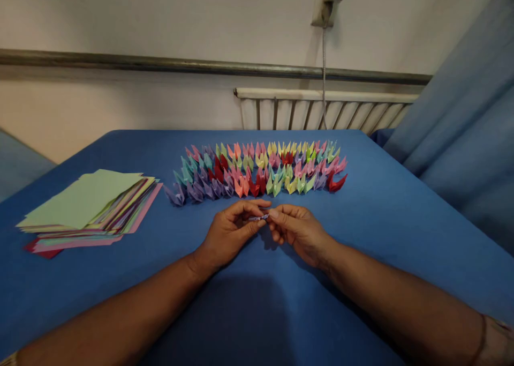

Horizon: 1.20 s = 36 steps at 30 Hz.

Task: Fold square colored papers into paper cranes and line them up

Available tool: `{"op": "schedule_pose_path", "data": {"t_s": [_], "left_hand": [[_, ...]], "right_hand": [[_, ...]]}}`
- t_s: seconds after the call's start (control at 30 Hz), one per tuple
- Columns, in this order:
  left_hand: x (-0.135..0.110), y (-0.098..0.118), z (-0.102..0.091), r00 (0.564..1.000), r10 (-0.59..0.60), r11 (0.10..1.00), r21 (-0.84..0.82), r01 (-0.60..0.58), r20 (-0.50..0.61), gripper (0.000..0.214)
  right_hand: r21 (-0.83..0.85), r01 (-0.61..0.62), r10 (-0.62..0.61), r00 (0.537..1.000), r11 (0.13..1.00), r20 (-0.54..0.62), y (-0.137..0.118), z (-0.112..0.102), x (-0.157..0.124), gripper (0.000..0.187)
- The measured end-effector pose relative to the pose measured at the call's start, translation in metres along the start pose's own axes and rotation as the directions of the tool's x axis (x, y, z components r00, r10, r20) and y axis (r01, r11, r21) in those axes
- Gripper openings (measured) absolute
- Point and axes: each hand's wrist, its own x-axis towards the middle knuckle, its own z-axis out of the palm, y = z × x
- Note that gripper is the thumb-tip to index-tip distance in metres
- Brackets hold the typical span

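Observation:
Both my hands meet over the middle of the blue table (381, 210). My left hand (228, 229) and my right hand (297, 229) pinch a small folded piece of pale purple paper (259, 217) between their fingertips, just above the cloth. Most of that paper is hidden by my fingers. Right behind my hands lie rows of several small folded paper pieces (261, 170) in purple, teal, red, pink, yellow and green. A stack of flat coloured paper sheets (90, 208), light green on top, lies to the left of my left hand.
A white radiator (325, 111) and a metal rail (160, 64) run along the wall behind the table. A cord (323, 71) hangs from a wall fitting. A blue curtain (469, 114) hangs at the right.

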Motion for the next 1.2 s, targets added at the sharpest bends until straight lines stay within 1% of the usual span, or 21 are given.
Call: {"op": "schedule_pose_path", "data": {"t_s": [0.17, 0.27, 0.4, 0.53, 0.67, 0.77, 0.87, 1.07, 1.13, 1.2], "left_hand": [[-0.0009, -0.0008, -0.0005, 1.000, -0.018, 1.000, 0.026, 0.018, -0.001, 0.009], [-0.0016, -0.0007, -0.0009, 1.000, -0.028, 0.998, 0.058, 0.027, 0.008, 0.008], [-0.0022, -0.0022, -0.0020, 0.999, -0.029, 0.998, 0.053, 0.029, 0.012, 0.009], [-0.0012, -0.0041, -0.0019, 0.999, -0.031, 0.999, 0.021, 0.031, 0.013, 0.010], [-0.0010, -0.0038, 0.0004, 0.998, -0.056, 0.998, -0.033, 0.057, 0.007, 0.012], [-0.0017, -0.0018, 0.0021, 0.997, -0.068, 0.997, -0.032, 0.068, -0.020, 0.011], [-0.0019, 0.0004, 0.0029, 0.995, -0.084, 0.996, -0.006, 0.084, -0.054, 0.010], [-0.0001, 0.0002, 0.0033, 0.993, -0.093, 0.996, -0.019, 0.092, -0.067, 0.012], [0.0004, -0.0003, 0.0036, 0.994, -0.093, 0.996, -0.022, 0.092, -0.058, 0.012], [0.0007, -0.0003, 0.0042, 0.994, -0.104, 0.994, -0.030, 0.102, -0.047, 0.012]], "right_hand": [[-0.009, -0.037, 0.037, 0.999, 0.999, 0.013, 0.0040, -0.0060, 0.0058, 0.030], [-0.036, -0.024, 0.026, 0.999, 0.999, 0.044, 0.0052, -0.0072, 0.0060, 0.028], [-0.035, 0.004, -0.001, 0.997, 0.999, 0.075, 0.0048, -0.0071, 0.0053, 0.023], [-0.063, 0.086, -0.082, 0.995, 0.994, 0.064, 0.0041, -0.0074, 0.0068, 0.021], [-0.188, 0.212, -0.215, 0.977, 0.959, 0.008, 0.0048, -0.0071, 0.0081, 0.021], [-0.241, 0.243, -0.251, 0.968, 0.940, -0.003, 0.0056, -0.0057, 0.0069, 0.022], [-0.217, 0.218, -0.224, 0.974, 0.952, -0.008, 0.0058, -0.0053, 0.0055, 0.022], [-0.126, 0.071, -0.068, 0.997, 0.990, 0.022, 0.0033, -0.0101, 0.0065, 0.026], [-0.151, 0.061, -0.060, 0.998, 0.987, 0.013, 0.0023, -0.0111, 0.0070, 0.026], [-0.190, 0.076, -0.076, 0.997, 0.979, 0.010, 0.0015, -0.0114, 0.0072, 0.026]]}}
